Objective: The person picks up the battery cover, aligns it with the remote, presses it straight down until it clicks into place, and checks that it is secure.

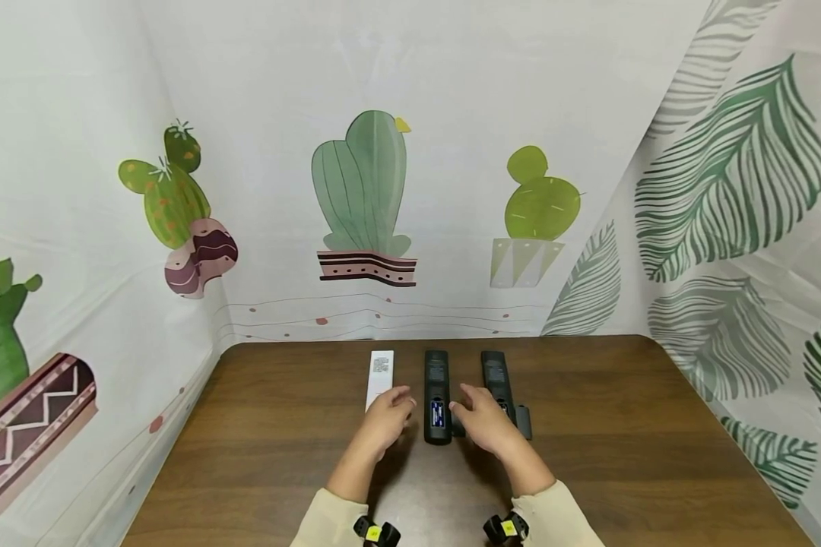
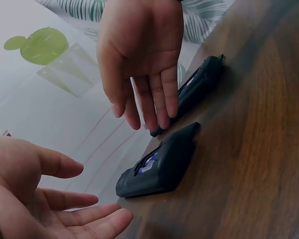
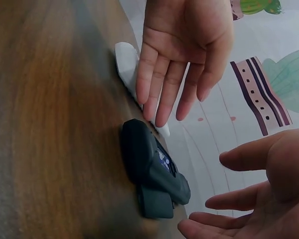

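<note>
Three remote controls lie in a row on the wooden table. The white remote [image 1: 381, 372] is on the left, partly covered by my left hand [image 1: 388, 418]. In the middle a black remote [image 1: 436, 380] has its battery compartment uncovered, with blue batteries [image 1: 438, 414] inside. Beside its lower end lies a dark battery cover [image 3: 156, 202]. The right black remote [image 1: 496, 370] is partly behind my right hand [image 1: 484, 419], and another dark cover [image 1: 523, 422] lies next to it. Both hands hover on either side of the middle remote, fingers relaxed, holding nothing.
The brown wooden table [image 1: 280, 441] extends around the remotes. White fabric [image 1: 451, 76] printed with cacti and leaves hangs behind it and at both sides.
</note>
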The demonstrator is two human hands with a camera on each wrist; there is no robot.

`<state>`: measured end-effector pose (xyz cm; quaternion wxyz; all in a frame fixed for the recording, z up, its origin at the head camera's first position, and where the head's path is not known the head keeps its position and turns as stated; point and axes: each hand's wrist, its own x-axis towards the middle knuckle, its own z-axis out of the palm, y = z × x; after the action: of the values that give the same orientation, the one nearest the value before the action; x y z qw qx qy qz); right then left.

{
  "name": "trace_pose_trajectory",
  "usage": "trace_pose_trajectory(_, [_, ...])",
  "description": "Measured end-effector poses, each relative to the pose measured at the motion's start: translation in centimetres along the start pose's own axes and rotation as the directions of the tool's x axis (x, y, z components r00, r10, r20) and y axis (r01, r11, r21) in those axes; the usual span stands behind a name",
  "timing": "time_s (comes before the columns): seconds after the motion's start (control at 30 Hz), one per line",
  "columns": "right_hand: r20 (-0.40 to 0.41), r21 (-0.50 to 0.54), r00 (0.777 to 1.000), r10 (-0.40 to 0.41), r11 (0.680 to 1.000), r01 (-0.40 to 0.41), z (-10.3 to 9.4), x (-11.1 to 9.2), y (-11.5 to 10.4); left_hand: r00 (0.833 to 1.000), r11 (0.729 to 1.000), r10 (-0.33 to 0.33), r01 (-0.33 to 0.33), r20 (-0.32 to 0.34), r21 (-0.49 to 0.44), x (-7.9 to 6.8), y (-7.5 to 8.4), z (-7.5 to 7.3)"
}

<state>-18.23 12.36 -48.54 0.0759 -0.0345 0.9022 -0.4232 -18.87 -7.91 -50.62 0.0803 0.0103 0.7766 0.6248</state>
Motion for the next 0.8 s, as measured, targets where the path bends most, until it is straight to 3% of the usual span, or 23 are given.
trace_pose_trajectory(0.13, [0.010, -0.039, 1.000, 0.007, 0.999, -0.007, 0.2, -0.1, 0.1, 1.000, 1.000, -0.015, 0.015, -0.005, 0.011, 0.1, -0.1, 0.3])
trace_pose_trajectory(0.8, [-0.017, -0.013, 1.000, 0.013, 1.000, -0.014, 0.9, 0.5, 0.8, 0.999, 0.999, -0.036, 0.037, 0.021, -0.020, 0.5, -0.9, 1.6])
